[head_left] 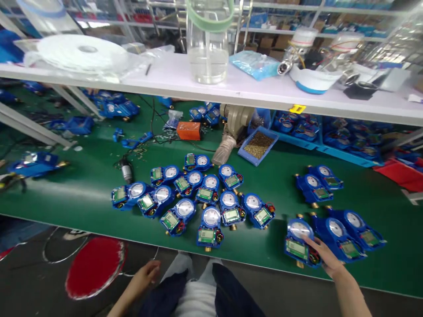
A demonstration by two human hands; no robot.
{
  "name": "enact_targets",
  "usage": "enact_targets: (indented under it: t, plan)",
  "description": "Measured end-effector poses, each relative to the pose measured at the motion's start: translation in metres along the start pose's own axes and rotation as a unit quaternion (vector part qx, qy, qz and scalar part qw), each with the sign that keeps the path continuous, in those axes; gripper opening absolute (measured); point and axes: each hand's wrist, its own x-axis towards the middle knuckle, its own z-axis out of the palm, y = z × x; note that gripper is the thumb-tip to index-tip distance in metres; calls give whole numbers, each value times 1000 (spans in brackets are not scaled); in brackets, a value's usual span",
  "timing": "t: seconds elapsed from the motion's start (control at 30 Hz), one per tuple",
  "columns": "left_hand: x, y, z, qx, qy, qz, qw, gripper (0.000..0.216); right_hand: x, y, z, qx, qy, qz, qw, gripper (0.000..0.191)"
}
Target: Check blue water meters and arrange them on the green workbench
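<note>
Blue meter (299, 240) lies under my right hand (322, 254) on the green table (277, 176), close to the front edge and to the right of my body. My fingers come over its right side, and one fingertip reaches near the round dial (298, 229); the palm side is hidden, so I cannot tell if I pinch the body firmly or only rest on it. My left hand (149, 272) is beyond the table edge, above the floor, with its fingers loosely bent, and I see nothing in it. Just to the right of the meter are two neighbouring meters (343, 233), a further pair of meters (315, 185) lies behind, and a large group of meters (205, 194) is well apart, in the middle of the table. The meter has its green circuit board (296, 249) facing up, uncovered, with some wires (313, 257) beside it. To handle it well, in my opinion, I should take the weight by the solid blue sides, and keep the fingertips away from the board and the wires, because these parts look easy to disturb. It seems wise also to leave a small gap from the neighbours, so that the brass fitting (299, 264) does not knock them, and to let the meter sit flat.
</note>
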Motion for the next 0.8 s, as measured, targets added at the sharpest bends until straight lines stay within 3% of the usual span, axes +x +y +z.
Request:
enact_targets:
  t: [0.17,0.3,0.43,0.53,0.67,0.8]
  plan:
    - [4,-12,-49,-25,23,25,999,60,-65,-13,27,167,88,-13,982,78]
    - [25,-5,-75,-41,-5,74,996,62,-134,-46,92,252,89,-64,961,71]
    - [36,10,-100,-61,-57,141,987,57,-199,-72,206,306,0,-57,950,67]
    - [31,9,-137,-80,-97,173,977,51,-237,-81,310,324,-93,-66,939,63]
    - [26,-19,-206,-98,-119,175,972,52,-277,-78,439,336,-172,-73,923,61]
    - [35,-52,-264,-123,-123,153,973,54,-299,-53,530,343,-199,-33,917,50]
